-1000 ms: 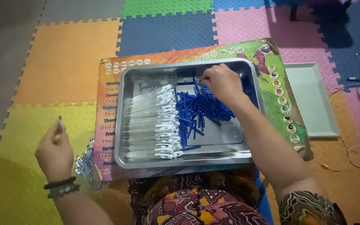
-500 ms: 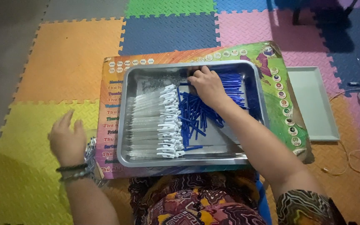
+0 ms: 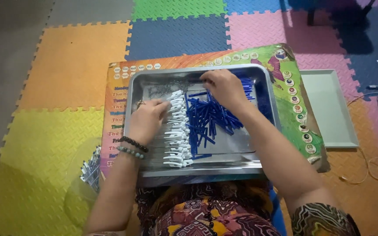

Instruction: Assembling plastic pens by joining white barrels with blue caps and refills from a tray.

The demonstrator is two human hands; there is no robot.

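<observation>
Floor of coloured foam mats [image 3: 71, 65]; a steel tray [image 3: 267, 87] sits on a printed board [image 3: 294, 113] across the person's lap. Left hand [image 3: 147, 120] lies palm-down on the row of clear pieces with white ends [image 3: 176, 131], fingers loosely curled; can't tell if it grips one. Right hand [image 3: 224, 87] rests at the tray's far side, fingers bent onto the blue sticks [image 3: 206, 118]; grasp is hidden. The blue heap lies just below and left of that hand, touching the white row. Best practice, as I judge it: pinch one stick at a time, steady the row with the left. Bundle of similar pieces [image 3: 90, 166] lies on the mat at left; empty pale tray [image 3: 329, 109] at right.
</observation>
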